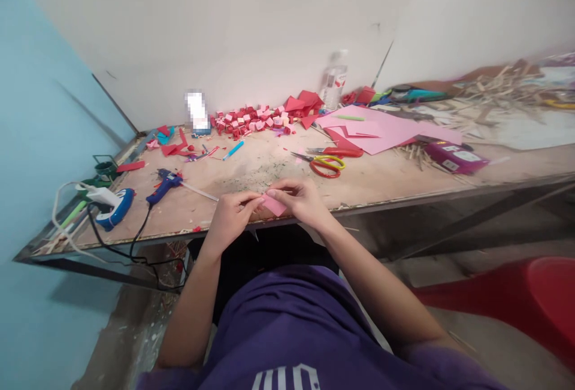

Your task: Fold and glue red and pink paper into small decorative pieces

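Between my two hands, at the table's front edge, is a small piece of pink paper (274,205). My left hand (234,213) pinches its left corner with thumb and forefinger. On the other side my right hand (302,199) grips its upper right part, fingers closed. Just beyond lie scissors (327,165) with yellow and red handles, and a red-handled cutting tool (342,152) beside them. A blue glue gun (165,187) rests to the left, its glue stick pointing toward my left hand.
Small red and pink paper cubes (251,120) are heaped by the wall. Pink sheets (386,129), a plastic bottle (333,81) and a purple box (456,156) stand or lie right of them. A blue power strip (117,210) with cords sits left. A red stool (530,294) is at lower right.
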A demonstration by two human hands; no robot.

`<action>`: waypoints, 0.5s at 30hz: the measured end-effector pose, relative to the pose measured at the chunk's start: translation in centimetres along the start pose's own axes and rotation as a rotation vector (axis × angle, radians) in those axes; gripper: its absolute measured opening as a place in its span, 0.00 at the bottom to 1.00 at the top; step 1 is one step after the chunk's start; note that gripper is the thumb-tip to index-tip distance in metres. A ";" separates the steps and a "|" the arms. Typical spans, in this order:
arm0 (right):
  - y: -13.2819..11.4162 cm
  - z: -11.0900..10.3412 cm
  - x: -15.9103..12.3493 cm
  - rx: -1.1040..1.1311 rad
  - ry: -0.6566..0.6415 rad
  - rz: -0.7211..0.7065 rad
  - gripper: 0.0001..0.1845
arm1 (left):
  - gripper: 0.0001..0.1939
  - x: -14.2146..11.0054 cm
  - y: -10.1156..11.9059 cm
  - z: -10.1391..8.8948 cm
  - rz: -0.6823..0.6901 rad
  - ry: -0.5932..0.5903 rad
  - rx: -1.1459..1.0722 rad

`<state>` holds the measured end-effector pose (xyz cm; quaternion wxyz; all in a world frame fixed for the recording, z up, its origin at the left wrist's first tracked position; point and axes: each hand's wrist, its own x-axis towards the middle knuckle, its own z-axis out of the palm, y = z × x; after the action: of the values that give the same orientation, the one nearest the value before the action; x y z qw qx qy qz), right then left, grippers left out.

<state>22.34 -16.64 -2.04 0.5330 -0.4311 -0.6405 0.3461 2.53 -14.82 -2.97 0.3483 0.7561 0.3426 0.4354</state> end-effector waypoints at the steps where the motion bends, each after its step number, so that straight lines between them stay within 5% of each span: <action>1: 0.0 0.0 0.0 0.010 -0.011 0.010 0.12 | 0.11 0.0 0.0 0.0 -0.002 0.017 -0.015; 15: 0.3 0.0 -0.3 -0.080 -0.182 0.032 0.17 | 0.11 0.3 -0.2 -0.2 0.012 0.070 -0.082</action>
<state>22.44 -16.83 -2.44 0.4492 -0.4290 -0.6926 0.3668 2.37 -14.43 -2.97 0.3641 0.7277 0.3317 0.4774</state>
